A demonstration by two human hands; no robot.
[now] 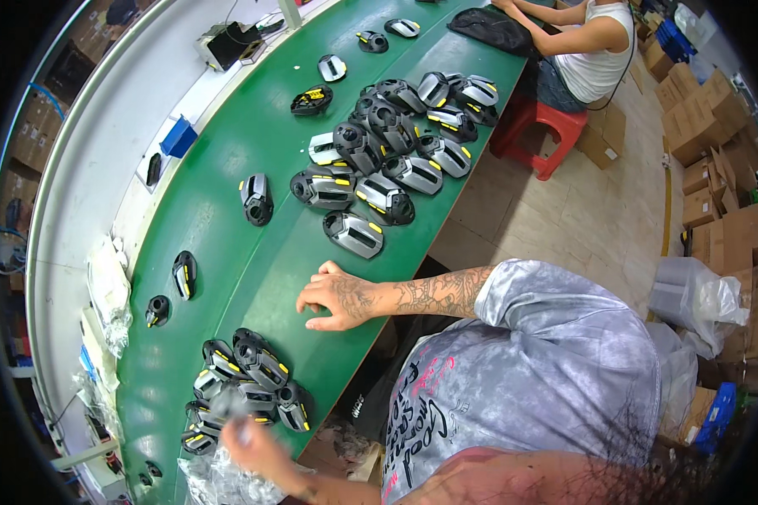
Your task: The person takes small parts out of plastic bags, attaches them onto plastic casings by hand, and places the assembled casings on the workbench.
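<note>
My right hand (338,297) rests on the green table (269,290), palm down, fingers loosely spread and nothing in them. Lower left, my left hand (257,450) is smeared by motion. A blurred grey thing (230,406) is at its fingertips, moving with the hand and too smeared to name. Around it sits a small pile of rounded grey-and-black plastic housings (261,362) with yellow tabs. Clear plastic bags (227,481) lie beneath the left hand. Beyond my right hand is a larger pile of the same housings (354,234).
Single housings (256,199) lie spread along the table's far half. A blue bin (178,137) stands on the white ledge. At the upper right a person (594,50) sits on a red stool (541,126) by a black bag (490,32). Cardboard boxes (706,109) line the right side.
</note>
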